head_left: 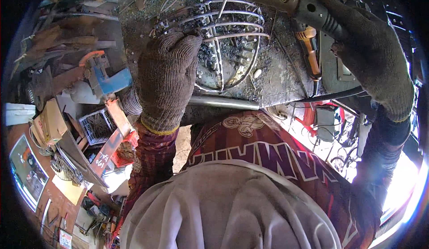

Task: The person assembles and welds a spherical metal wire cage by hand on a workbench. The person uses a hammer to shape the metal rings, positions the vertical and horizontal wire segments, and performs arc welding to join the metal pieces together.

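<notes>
On the dark workbench (281,88) lies a curved frame of bent metal bars (220,65), like a small rounded grille. My left hand (167,72), in a grey knit glove, is closed at the frame's left side, its fingers around the bar ends; the exact grip is partly hidden. My right hand (375,52), also gloved, grips the ridged rear end of a dark welding torch (286,1). The torch reaches leftward over the frame's far side, its tip cut off by the upper edge. A black cable (333,96) runs below the right hand.
An orange and black power tool (308,45) lies right of the frame. Along the bench's near edge rests a metal tube (225,102). To the left are a blue clamp-like tool (111,80), a white crate (96,126) and a cardboard box (49,123). Dark grit covers the bench.
</notes>
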A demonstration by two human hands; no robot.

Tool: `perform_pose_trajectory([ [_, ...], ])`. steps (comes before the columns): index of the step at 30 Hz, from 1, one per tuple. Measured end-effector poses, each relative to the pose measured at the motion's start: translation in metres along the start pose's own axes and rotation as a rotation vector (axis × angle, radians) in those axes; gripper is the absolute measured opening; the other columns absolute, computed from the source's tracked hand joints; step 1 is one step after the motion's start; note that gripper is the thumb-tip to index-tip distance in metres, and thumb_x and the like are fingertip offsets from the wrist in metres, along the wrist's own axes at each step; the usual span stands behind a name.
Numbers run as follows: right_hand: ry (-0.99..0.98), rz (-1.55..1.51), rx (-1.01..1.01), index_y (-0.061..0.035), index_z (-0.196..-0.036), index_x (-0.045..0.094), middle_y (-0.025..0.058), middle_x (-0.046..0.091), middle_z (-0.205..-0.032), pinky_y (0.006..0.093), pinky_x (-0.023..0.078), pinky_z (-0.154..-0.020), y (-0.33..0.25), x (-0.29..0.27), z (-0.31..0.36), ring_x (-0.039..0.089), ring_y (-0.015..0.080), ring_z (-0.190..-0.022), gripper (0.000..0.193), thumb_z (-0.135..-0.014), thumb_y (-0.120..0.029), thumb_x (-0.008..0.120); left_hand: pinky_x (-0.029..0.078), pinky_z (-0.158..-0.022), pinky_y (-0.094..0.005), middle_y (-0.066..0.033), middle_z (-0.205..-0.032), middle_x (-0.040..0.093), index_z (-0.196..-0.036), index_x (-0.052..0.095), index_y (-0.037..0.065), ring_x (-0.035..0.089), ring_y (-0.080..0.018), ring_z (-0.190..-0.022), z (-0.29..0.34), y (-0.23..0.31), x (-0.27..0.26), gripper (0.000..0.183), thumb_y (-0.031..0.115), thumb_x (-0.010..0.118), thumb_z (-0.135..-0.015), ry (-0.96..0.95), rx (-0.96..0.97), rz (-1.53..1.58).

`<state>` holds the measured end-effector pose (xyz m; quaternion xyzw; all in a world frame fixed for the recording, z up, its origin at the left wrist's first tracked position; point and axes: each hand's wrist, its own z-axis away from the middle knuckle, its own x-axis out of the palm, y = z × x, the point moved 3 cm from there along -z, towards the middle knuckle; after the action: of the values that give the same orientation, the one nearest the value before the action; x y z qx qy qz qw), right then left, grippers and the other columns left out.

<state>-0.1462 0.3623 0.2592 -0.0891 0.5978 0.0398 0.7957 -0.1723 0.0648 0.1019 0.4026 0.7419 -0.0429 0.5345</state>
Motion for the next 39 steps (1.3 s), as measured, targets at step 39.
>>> perform_pose_trajectory([
  [39,-0.001,-0.036,-0.08,-0.0148,-0.146,0.055,0.0179,0.067,-0.086,0.0423,0.051,-0.071,-0.021,0.01,-0.01,0.065,0.0316,-0.071,0.068,-0.081,0.002,0.069,0.052,-0.09,-0.0453,-0.0104,-0.103,0.07,-0.102,0.073,0.013,0.066,-0.0331,-0.099,-0.002,-0.002,-0.008,0.021,0.012,0.072,-0.082,0.004,0.004,0.018],
])
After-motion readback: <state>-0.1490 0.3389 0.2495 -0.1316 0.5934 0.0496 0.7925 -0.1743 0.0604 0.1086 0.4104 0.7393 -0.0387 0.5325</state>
